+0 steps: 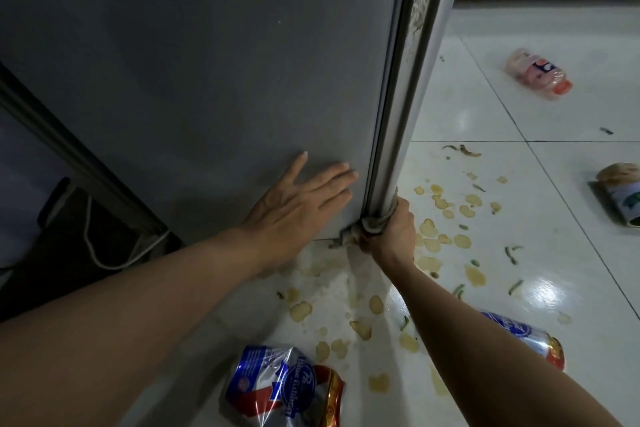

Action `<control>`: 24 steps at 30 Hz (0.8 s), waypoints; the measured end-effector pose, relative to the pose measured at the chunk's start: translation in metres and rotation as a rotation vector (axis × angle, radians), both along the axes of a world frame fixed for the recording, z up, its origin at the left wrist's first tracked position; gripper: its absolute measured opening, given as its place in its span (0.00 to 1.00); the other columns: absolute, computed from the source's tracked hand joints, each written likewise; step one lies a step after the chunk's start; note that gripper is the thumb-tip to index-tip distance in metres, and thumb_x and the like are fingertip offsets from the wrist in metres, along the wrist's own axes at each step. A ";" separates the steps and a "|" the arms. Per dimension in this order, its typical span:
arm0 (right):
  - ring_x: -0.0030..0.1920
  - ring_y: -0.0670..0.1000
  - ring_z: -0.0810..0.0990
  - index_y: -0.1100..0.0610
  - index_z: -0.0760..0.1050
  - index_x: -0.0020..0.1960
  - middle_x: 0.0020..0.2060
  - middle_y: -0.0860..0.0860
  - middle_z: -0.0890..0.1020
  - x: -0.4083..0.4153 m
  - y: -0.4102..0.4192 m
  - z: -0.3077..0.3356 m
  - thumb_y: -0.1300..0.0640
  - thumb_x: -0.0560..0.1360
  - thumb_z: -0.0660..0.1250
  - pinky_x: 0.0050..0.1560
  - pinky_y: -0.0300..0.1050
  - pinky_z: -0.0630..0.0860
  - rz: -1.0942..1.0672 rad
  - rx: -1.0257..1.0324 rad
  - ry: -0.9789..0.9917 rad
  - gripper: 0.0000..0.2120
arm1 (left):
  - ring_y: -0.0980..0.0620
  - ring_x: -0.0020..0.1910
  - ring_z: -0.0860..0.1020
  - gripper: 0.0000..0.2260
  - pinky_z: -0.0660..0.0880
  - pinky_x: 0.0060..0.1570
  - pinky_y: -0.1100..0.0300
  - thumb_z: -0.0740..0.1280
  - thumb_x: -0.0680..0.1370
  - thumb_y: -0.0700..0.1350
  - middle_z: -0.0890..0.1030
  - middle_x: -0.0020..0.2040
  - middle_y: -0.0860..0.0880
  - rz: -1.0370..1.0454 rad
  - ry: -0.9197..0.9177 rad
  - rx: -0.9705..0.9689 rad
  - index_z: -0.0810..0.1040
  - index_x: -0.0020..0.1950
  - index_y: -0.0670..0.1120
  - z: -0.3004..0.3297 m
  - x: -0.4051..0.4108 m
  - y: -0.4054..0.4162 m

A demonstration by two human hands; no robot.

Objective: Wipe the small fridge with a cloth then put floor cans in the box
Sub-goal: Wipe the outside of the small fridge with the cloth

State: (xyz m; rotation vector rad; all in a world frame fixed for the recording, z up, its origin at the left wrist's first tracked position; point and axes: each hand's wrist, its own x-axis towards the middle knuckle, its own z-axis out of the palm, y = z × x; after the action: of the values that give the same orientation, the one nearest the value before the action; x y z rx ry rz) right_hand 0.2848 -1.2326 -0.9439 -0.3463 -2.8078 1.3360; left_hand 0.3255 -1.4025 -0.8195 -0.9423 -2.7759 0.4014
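Observation:
The small grey fridge (207, 62) fills the upper left, seen from its side, with its door edge and dirty seal (419, 10) running down the middle. My left hand (298, 198) presses flat, fingers straight, on the fridge's side near the bottom corner. My right hand (391, 229) grips a grey cloth (374, 220) wrapped round the bottom of the door edge. A crushed blue and white can (284, 388) lies on the floor at the bottom. A second blue can (530, 340) lies partly behind my right forearm. A pink can (536, 74) lies far right.
Yellowish spill patches (446, 208) and green scraps dot the white tile floor right of the fridge. A green and white can (623, 198) lies at the right edge. A white cable (104, 246) hangs in the dark gap left of the fridge.

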 end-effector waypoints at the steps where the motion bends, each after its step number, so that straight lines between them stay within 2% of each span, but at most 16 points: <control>1: 0.51 0.61 0.76 0.61 0.64 0.62 0.52 0.60 0.75 -0.001 -0.001 -0.001 0.51 0.61 0.78 0.49 0.59 0.76 0.001 0.024 -0.005 0.37 | 0.48 0.75 0.59 0.28 0.44 0.67 0.41 0.52 0.70 0.33 0.62 0.75 0.46 -0.004 0.013 -0.021 0.68 0.70 0.43 0.001 0.000 -0.001; 3: 0.49 0.62 0.76 0.63 0.65 0.59 0.50 0.61 0.76 -0.002 0.001 -0.001 0.51 0.63 0.77 0.47 0.58 0.75 0.009 0.037 0.005 0.33 | 0.49 0.75 0.59 0.29 0.47 0.67 0.41 0.51 0.69 0.34 0.61 0.75 0.46 0.000 0.019 -0.054 0.68 0.70 0.44 0.003 -0.001 -0.002; 6: 0.47 0.62 0.77 0.64 0.66 0.56 0.49 0.61 0.77 -0.001 0.004 0.002 0.53 0.65 0.76 0.45 0.57 0.76 0.018 0.028 0.020 0.29 | 0.51 0.77 0.45 0.30 0.39 0.69 0.42 0.48 0.72 0.34 0.47 0.78 0.48 0.029 -0.032 -0.079 0.56 0.75 0.46 0.002 0.000 -0.001; 8: 0.46 0.62 0.77 0.63 0.66 0.56 0.49 0.61 0.78 0.001 0.005 0.006 0.54 0.65 0.75 0.45 0.59 0.77 0.018 -0.016 0.038 0.26 | 0.52 0.76 0.40 0.29 0.35 0.69 0.42 0.52 0.75 0.34 0.42 0.78 0.49 0.054 -0.074 -0.096 0.51 0.76 0.46 0.002 0.000 -0.001; 11: 0.46 0.60 0.77 0.63 0.68 0.55 0.48 0.60 0.78 0.004 0.006 0.018 0.55 0.66 0.74 0.45 0.60 0.77 0.004 -0.052 0.079 0.24 | 0.52 0.75 0.36 0.28 0.37 0.71 0.43 0.54 0.78 0.38 0.37 0.77 0.49 0.056 -0.121 -0.186 0.46 0.77 0.47 0.008 -0.003 -0.001; 16: 0.44 0.59 0.78 0.60 0.70 0.52 0.45 0.56 0.79 0.006 0.004 0.048 0.53 0.68 0.73 0.44 0.58 0.78 -0.030 -0.079 0.169 0.19 | 0.51 0.76 0.39 0.27 0.39 0.72 0.43 0.54 0.78 0.38 0.40 0.78 0.48 0.088 -0.173 -0.284 0.48 0.76 0.45 0.027 -0.003 0.009; 18: 0.43 0.59 0.77 0.61 0.70 0.52 0.44 0.57 0.79 0.006 0.003 0.063 0.54 0.70 0.70 0.44 0.59 0.77 -0.044 -0.067 0.224 0.16 | 0.51 0.76 0.40 0.28 0.39 0.72 0.44 0.56 0.78 0.38 0.41 0.78 0.48 0.094 -0.144 -0.248 0.49 0.76 0.45 0.038 -0.001 0.010; 24: 0.44 0.58 0.77 0.60 0.70 0.52 0.44 0.56 0.78 0.006 0.002 0.118 0.57 0.70 0.69 0.46 0.59 0.76 -0.056 -0.074 0.349 0.14 | 0.50 0.76 0.39 0.27 0.41 0.71 0.41 0.57 0.78 0.38 0.42 0.78 0.49 0.097 0.011 -0.142 0.53 0.75 0.45 0.081 -0.002 0.007</control>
State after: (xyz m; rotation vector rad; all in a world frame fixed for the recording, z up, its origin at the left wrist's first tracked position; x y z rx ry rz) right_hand 0.2907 -1.2303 -0.8255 -0.1706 -2.4515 1.3415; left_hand 0.3238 -1.3958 -0.7384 -0.8335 -2.8218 0.6236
